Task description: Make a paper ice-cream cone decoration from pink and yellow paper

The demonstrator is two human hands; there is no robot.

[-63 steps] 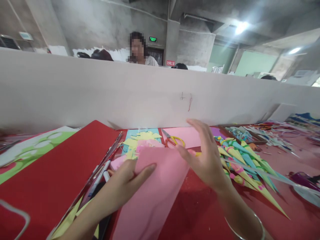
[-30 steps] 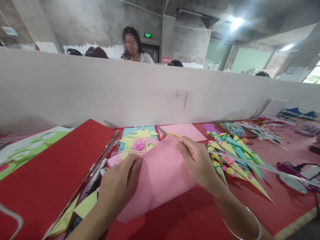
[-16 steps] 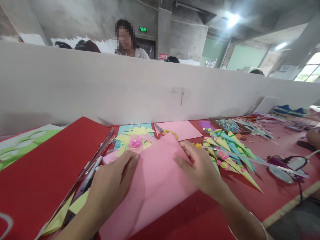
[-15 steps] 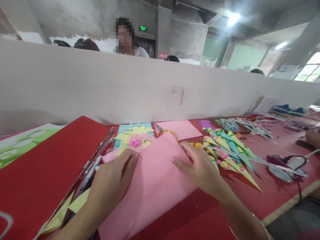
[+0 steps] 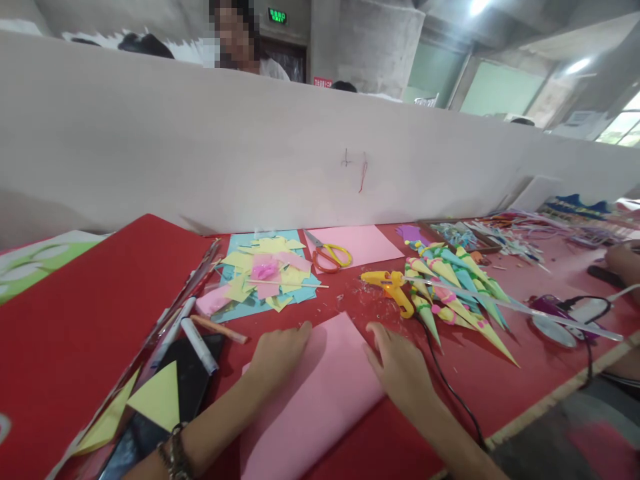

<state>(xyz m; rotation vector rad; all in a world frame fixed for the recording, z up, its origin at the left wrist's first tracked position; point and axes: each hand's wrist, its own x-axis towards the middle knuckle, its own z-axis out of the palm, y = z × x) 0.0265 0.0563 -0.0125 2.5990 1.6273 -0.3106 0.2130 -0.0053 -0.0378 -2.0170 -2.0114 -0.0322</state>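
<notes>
A pink sheet of paper lies slanted in front of me, its corner pointing away from me. My left hand grips its left edge, fingers curled close together near the upper corner. On the opposite edge, my right hand holds the paper with the thumb over it and the index finger curved beyond the edge. Just past the right hand rests a yellow hot glue gun with a black cord. Scissors with orange and yellow handles lie farther back.
Yellow and pink paper scraps cover a blue sheet. Markers and a dark phone lie left, beside a red board. Decorated paper cones are piled right, under a clear strip. A white partition stands behind.
The pink paper has come down and nearer to me, both hands moving with it. The glue gun, scissors and scraps now show more fully. The view has tipped downward.
</notes>
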